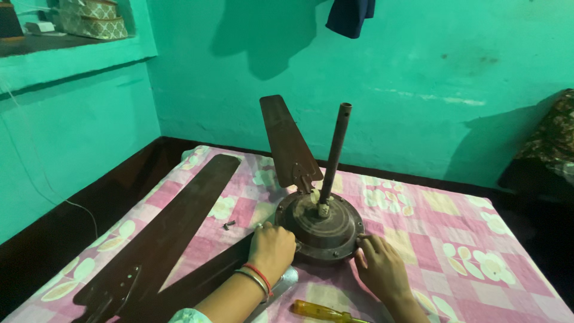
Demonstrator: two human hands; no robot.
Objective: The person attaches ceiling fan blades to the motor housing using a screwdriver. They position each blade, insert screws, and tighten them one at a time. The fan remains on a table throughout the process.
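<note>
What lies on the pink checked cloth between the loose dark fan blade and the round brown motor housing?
In the head view, a small dark screw lies between the loose dark fan blade and the round brown motor housing.

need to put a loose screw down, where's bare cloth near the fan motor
Free: the checked cloth right of the motor, out to the bed edge. Crowded: left side, taken by the loose blade and small screw; screwdriver lies at the front.

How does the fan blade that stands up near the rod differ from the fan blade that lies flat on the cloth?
The standing blade rises steeply at the motor housing, beside the rod; the flat blade lies loose on the checked cloth. The standing blade shows its metal bracket low, at the housing; the flat blade shows bare screw holes at its near end. The flat blade looks longer, being nearer the camera. Both are dark brown.
</note>
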